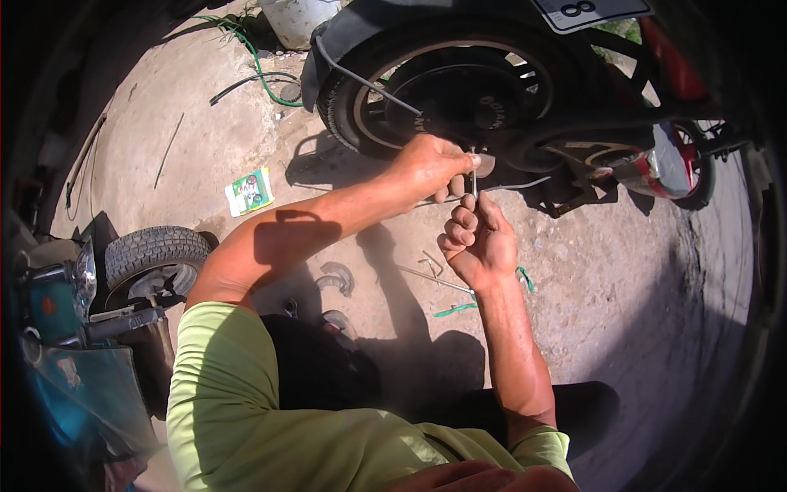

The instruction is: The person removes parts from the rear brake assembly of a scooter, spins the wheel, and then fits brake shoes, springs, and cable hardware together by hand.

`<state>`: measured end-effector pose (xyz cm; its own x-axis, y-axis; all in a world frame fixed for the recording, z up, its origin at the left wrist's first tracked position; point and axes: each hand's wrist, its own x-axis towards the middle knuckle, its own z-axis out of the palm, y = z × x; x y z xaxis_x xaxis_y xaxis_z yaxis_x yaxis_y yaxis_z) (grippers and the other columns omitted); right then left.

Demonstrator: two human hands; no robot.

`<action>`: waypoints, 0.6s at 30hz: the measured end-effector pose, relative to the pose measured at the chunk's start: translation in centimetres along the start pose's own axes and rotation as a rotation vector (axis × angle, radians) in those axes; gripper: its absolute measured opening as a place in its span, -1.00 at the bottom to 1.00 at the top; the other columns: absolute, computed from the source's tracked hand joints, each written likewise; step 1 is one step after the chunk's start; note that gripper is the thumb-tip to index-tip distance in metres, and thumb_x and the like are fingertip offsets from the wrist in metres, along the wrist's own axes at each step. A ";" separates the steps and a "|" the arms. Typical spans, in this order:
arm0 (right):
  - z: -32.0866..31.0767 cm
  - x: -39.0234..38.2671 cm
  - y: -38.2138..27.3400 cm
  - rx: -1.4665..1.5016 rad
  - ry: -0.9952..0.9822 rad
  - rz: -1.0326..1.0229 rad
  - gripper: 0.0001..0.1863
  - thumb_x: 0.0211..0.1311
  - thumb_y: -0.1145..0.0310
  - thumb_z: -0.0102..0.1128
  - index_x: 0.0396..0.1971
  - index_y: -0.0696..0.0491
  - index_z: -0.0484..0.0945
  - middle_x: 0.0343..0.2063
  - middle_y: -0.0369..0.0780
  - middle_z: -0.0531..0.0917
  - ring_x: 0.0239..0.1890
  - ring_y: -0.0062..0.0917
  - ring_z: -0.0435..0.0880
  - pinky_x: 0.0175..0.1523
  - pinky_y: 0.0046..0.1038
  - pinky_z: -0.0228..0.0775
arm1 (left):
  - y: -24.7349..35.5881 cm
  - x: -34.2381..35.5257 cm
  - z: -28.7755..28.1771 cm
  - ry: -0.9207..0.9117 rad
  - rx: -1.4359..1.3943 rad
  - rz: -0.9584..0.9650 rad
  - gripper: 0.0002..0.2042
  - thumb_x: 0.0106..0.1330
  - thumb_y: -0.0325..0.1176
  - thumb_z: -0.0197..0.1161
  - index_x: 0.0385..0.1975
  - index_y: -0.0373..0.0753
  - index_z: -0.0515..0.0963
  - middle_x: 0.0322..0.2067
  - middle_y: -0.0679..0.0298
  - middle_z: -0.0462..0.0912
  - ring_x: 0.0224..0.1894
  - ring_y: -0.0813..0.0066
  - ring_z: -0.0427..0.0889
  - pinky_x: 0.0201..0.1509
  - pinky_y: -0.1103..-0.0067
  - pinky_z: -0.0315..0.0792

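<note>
My left hand reaches in below the hub of a black wheel and pinches the upper part of a thin metal rod. Just under it, my right hand is turned palm up with fingers curled, its fingertips at the rod's lower end. A grey cable runs across the wheel to its hub. What the rod joins to at the hub is too dark and small to make out.
Curved brake shoes lie on the concrete, near a long thin metal tool and green strips. A printed card is at left. Beyond it stand another vehicle's tyre, a green hose and a white bucket.
</note>
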<state>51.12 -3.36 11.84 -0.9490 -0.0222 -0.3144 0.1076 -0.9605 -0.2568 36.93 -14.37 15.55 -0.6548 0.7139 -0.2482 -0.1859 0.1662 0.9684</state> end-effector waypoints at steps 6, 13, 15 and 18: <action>1.0 0.1 0.1 -1.084 0.519 -0.450 -0.60 0.40 0.01 0.22 -0.27 0.10 0.53 -0.57 -0.33 0.54 -0.55 -0.63 0.46 -0.42 -0.53 0.30 | 0.8 -0.6 0.6 0.088 0.035 -0.039 -0.75 0.37 -0.23 0.31 -0.39 -0.31 0.69 -0.63 0.36 0.60 -0.69 0.72 0.41 -0.63 0.72 0.20; 1.0 -0.4 -0.5 -1.620 0.497 -0.622 -0.64 0.44 0.15 0.22 -0.43 0.15 0.56 -0.60 -0.29 0.56 -0.55 -0.64 0.46 -0.41 -0.51 0.33 | 0.6 -0.1 0.5 0.073 0.006 -0.015 -0.76 0.36 -0.25 0.32 -0.32 -0.34 0.69 -0.62 0.35 0.60 -0.69 0.73 0.41 -0.63 0.72 0.21; 1.2 0.1 0.1 -0.741 0.312 -0.286 -0.63 0.52 0.07 0.09 -0.36 0.07 0.56 -0.62 -0.39 0.50 -0.63 -0.69 0.36 -0.49 -0.56 0.20 | 1.0 -0.5 0.8 0.091 0.050 -0.013 -0.77 0.36 -0.26 0.31 -0.31 -0.35 0.69 -0.62 0.35 0.60 -0.69 0.72 0.41 -0.62 0.72 0.21; 0.9 0.1 0.1 -0.108 0.067 -0.033 -0.61 0.52 -0.01 0.04 -0.27 0.05 0.53 -0.62 -0.43 0.40 -0.65 -0.71 0.28 -0.51 -0.60 0.08 | 0.1 0.0 0.4 0.048 0.015 0.012 -0.79 0.36 -0.30 0.29 -0.38 -0.34 0.68 -0.64 0.31 0.59 -0.71 0.66 0.41 -0.64 0.64 0.27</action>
<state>50.76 -3.69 12.60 -0.9311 0.0304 -0.3635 0.1118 -0.9248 -0.3637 37.17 -14.09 15.68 -0.6911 0.6829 -0.2367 -0.1665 0.1682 0.9716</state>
